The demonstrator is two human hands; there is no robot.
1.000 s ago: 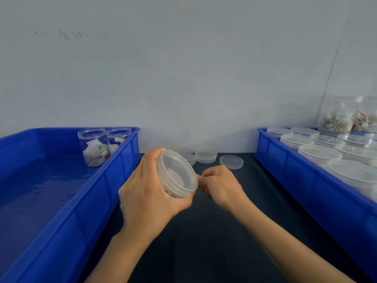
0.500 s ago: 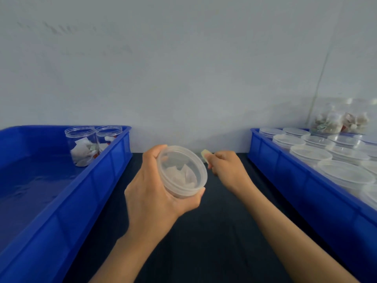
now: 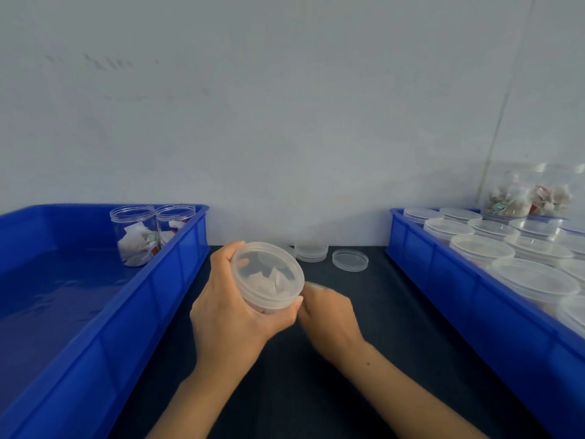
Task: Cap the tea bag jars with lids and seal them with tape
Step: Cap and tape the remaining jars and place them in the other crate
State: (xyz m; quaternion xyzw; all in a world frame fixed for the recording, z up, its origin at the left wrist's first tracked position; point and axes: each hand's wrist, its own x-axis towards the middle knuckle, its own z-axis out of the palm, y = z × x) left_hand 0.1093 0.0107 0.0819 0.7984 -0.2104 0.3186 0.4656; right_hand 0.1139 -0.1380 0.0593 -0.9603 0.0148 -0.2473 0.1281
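Head view: no readable writing; my left hand (image 3: 234,315) grips the capped jar (image 3: 268,278), right hand (image 3: 329,312) blurred, grasp unclear; blue bins (image 3: 177,280) flank the surface (image 3: 364,312).

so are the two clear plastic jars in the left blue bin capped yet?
No: both clear plastic jars in the left blue bin show open threaded rims, no lids.

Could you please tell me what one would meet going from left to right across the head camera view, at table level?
Left blue bin → two open jars of tea bags in its far corner → left hand gripping the capped jar → right hand → loose lid on the table → right blue bin of lidded jars.
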